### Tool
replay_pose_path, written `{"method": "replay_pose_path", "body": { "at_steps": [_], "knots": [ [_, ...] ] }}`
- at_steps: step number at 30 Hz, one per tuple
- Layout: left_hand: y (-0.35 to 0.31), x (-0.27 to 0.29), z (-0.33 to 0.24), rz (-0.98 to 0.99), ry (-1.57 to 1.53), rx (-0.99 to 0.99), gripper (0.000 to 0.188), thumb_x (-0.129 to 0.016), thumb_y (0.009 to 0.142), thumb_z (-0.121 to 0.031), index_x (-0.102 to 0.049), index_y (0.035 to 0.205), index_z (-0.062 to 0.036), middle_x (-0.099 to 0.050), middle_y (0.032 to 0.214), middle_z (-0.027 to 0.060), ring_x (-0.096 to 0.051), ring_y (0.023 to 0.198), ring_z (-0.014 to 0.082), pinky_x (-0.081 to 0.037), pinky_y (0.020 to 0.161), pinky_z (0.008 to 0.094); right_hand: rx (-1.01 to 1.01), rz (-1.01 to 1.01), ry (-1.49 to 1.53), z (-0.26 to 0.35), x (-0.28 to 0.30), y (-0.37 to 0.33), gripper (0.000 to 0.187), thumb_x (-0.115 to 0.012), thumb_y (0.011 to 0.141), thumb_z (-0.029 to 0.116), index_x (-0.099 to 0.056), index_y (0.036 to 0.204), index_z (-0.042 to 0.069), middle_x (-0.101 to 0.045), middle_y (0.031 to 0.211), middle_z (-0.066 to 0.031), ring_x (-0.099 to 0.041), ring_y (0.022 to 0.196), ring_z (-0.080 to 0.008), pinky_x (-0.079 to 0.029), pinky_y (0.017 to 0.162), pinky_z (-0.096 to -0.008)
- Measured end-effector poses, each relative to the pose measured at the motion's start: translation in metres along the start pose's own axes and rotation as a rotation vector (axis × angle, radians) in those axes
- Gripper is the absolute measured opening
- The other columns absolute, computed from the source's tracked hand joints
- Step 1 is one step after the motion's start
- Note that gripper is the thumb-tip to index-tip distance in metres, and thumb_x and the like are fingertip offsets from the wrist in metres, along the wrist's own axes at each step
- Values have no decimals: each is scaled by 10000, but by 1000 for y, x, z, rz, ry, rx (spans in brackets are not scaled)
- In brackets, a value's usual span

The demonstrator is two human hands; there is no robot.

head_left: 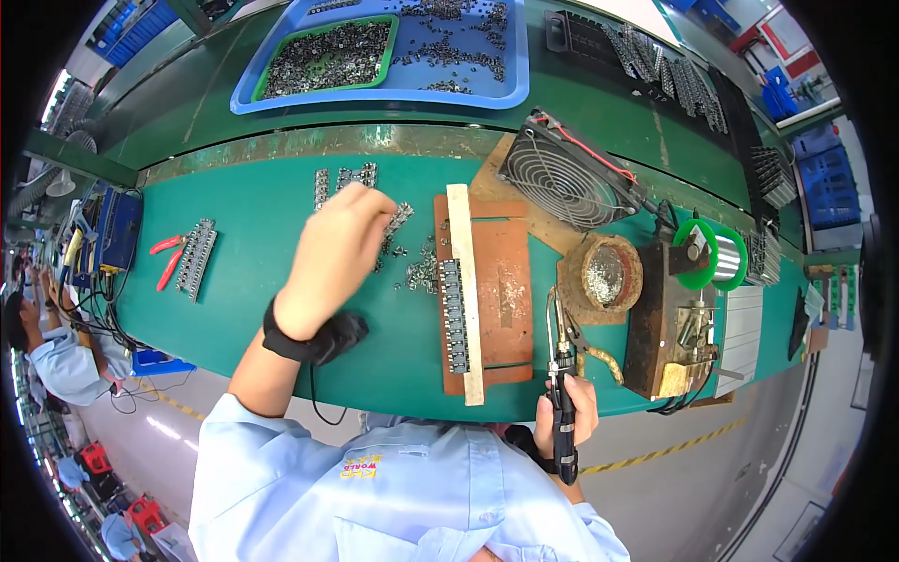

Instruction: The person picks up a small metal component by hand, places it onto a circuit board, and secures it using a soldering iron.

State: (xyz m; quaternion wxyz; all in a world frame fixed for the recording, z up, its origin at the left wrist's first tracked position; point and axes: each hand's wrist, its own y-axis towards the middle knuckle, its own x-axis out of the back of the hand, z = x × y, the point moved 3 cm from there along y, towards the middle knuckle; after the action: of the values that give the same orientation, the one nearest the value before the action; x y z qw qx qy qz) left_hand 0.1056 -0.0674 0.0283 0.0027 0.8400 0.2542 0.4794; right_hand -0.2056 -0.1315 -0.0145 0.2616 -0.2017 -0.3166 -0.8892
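Note:
My left hand [339, 245] hovers above small metal parts on the green mat. Its fingers are curled together, and whatever they may hold is hidden. Beneath and beside it lie strips of metal parts [358, 176] and a loose pile of small metal pieces [423, 272]. My right hand [582, 410] grips a black-handled soldering iron [564, 426], its metal tip pointing away from me near a round pot. Between the hands sits a brown board [506, 290] with a pale wooden bar [465, 295] across it. A row of dark components [453, 316] stands along the bar's left side.
A fan [567, 178] stands behind the round pot [604, 276]. Pliers [576, 332] lie beside the pot. Right of it are a metal stand [655, 323] and a green solder spool [695, 253]. Red-handled pliers [169, 258] lie far left; a blue tray [375, 98] sits at the back.

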Motion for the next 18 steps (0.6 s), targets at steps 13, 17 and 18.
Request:
{"method": "replay_pose_path", "body": {
  "at_steps": [13,17,18],
  "knots": [
    [-10,-15,0,77,38,-83,102,-598,720,-19,-556,811,-37,-514,825,104,-522,764,279,-415,688,355,2,-61,-78,4,-4,2,365,-670,714,84,-520,1037,2,-545,762,-159,-540,667,-303,-458,615,-378],
    [-12,-16,-2,38,92,-85,108,-604,715,-19,-537,796,-40,-504,794,97,-511,777,281,-407,719,353,10,-51,-90,6,-6,4,368,-668,716,84,-517,1041,2,-544,759,-157,-539,662,-302,-458,614,-380],
    [-12,-17,-3,24,110,-85,119,-609,715,-19,-531,802,-41,-500,773,92,-509,784,283,-407,726,351,11,-51,-94,7,-5,4,368,-668,716,84,-517,1041,2,-544,759,-157,-539,662,-302,-458,614,-380]
  ]
}}
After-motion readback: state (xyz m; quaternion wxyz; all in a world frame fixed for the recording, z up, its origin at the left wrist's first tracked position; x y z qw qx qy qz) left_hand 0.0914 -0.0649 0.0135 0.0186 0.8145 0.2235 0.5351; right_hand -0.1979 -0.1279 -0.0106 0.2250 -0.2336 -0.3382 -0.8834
